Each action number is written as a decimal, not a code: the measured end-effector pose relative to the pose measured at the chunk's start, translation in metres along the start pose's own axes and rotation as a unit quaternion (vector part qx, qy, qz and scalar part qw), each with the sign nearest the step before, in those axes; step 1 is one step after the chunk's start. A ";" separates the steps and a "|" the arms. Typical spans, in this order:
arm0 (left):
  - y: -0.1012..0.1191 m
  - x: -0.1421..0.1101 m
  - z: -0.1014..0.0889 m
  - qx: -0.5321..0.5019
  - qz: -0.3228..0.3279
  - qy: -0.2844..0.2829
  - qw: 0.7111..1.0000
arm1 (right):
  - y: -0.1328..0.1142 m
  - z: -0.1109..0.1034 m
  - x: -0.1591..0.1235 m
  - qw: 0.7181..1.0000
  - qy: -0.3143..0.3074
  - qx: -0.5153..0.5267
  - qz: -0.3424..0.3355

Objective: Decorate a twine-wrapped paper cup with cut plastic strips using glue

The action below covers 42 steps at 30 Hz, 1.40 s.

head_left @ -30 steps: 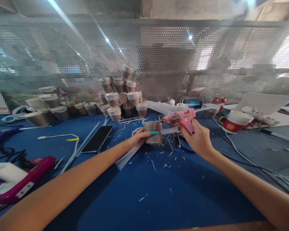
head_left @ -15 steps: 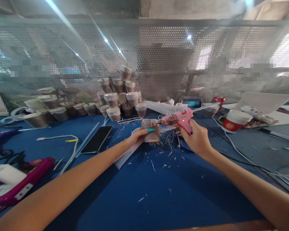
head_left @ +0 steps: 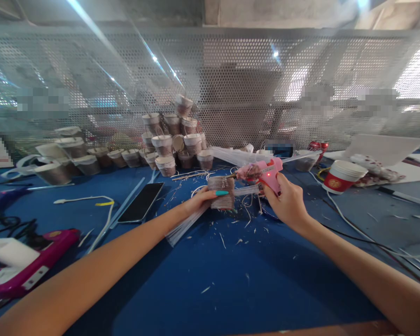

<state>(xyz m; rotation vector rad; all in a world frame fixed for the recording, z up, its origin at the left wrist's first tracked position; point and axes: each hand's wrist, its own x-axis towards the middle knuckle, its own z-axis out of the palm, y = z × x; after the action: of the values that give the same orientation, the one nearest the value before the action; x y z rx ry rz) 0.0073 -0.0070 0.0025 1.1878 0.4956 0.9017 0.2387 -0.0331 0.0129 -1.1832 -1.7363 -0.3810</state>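
Note:
My left hand [head_left: 199, 201] is closed around a small cup wrapped in brown twine [head_left: 223, 199], thumb with a turquoise nail across its side. In my right hand [head_left: 287, 198] is a pink glue gun [head_left: 266, 171], its red light lit. The nozzle points left and meets the cup's upper edge; whether it touches cannot be made out. Clear glue sticks [head_left: 184, 228] lie below my left wrist, and scraps of string [head_left: 247, 205] are scattered under the glue gun.
Wrapped cups [head_left: 166, 165] stand stacked at the back, with more cups [head_left: 72, 147] further left. A phone [head_left: 142, 201] and a magenta power strip [head_left: 52, 252] lie to the left. Red-and-white paper cups [head_left: 343, 177] and cables [head_left: 353, 228] are on the right. A perforated metal screen [head_left: 238, 93] rises behind.
The wrapped cup and glue gun shifted slightly left and up with the cup tilting, then came back nearly to where they were. Both hands keep their hold.

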 end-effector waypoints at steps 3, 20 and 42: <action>-0.001 0.000 -0.002 -0.003 0.003 -0.006 1.000 | -0.002 0.001 0.000 1.000 0.010 -0.011 -0.001; -0.003 0.001 -0.006 -0.005 0.006 -0.018 1.000 | -0.003 0.001 -0.001 1.000 0.002 0.000 0.023; -0.002 0.000 -0.002 -0.019 0.005 0.008 1.000 | -0.005 0.000 -0.001 0.999 0.004 -0.003 0.038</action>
<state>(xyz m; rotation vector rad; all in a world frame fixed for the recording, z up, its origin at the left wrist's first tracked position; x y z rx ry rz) 0.0066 -0.0057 0.0003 1.1505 0.4840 0.9265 0.2348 -0.0361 0.0130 -1.2461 -1.6788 -0.3444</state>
